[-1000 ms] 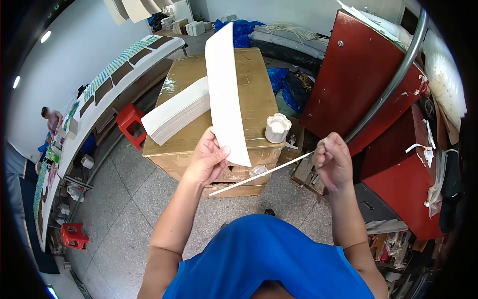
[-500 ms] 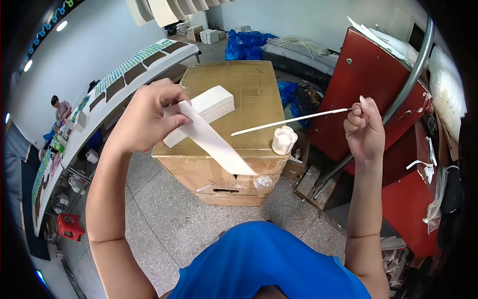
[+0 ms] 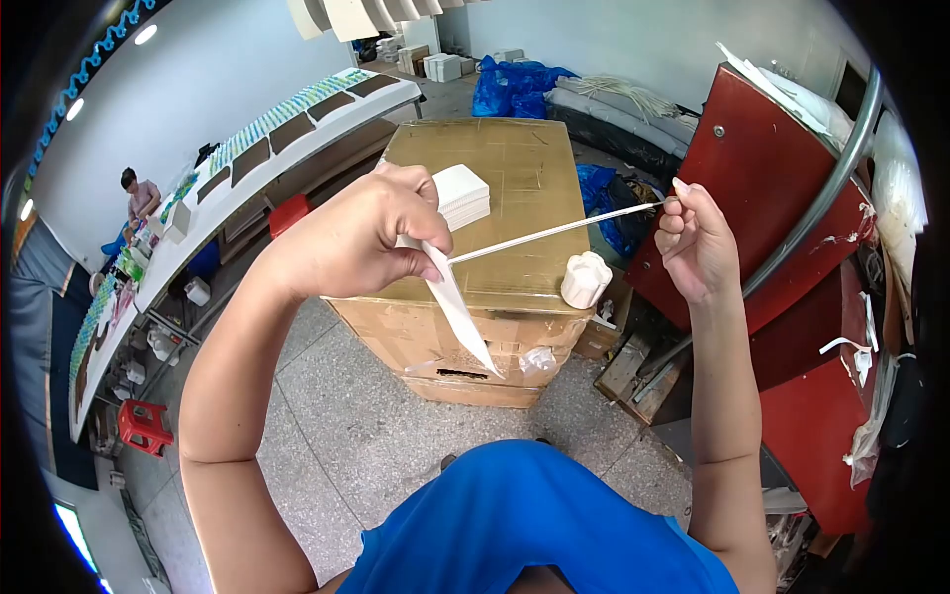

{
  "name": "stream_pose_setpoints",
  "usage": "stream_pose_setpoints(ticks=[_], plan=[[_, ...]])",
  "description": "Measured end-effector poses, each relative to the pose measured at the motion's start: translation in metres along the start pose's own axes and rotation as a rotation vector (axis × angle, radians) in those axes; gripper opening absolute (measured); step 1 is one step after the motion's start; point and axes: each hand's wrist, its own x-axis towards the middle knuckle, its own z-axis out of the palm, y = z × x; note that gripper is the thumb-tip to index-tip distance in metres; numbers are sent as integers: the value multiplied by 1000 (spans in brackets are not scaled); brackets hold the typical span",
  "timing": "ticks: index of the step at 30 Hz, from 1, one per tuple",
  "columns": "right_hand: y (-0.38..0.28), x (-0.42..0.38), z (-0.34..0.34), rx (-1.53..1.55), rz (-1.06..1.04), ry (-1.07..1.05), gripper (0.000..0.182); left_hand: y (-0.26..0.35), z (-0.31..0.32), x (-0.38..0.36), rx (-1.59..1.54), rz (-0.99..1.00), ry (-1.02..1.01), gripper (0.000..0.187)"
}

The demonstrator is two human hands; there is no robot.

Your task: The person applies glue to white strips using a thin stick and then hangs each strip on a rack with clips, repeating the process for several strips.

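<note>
My left hand (image 3: 381, 233) pinches the upper end of a long white strip (image 3: 459, 315), which slants down past the front edge of a tape-covered cardboard box (image 3: 529, 198). Between the fingers of my right hand (image 3: 696, 233) is a thin white stick (image 3: 559, 230). The stick's far tip reaches the strip close to my left fingertips; whether they touch, I cannot tell. Behind my left hand a stack of white strips (image 3: 463, 196) lies on the box, partly hidden. A white scalloped cup (image 3: 586, 279) stands at the box's right front corner.
A red panel (image 3: 742, 168) and a curved metal pipe (image 3: 831, 178) stand close to my right hand. At the left runs a long white table (image 3: 163, 262), with a person (image 3: 141, 193) beside it. White pieces (image 3: 361, 18) hang overhead. A red stool (image 3: 145, 426) is on the floor.
My left hand has moved right with the strip, now seen more edge-on. My right hand has shifted slightly left, and the stick's tip has come to the strip.
</note>
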Motion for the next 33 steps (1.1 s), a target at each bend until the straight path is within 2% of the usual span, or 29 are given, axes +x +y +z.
stream_pose_setpoints(ticks=[33], plan=[[9,-17,-18,65,48,21,11,6,11,2,-93,59,-34,18]])
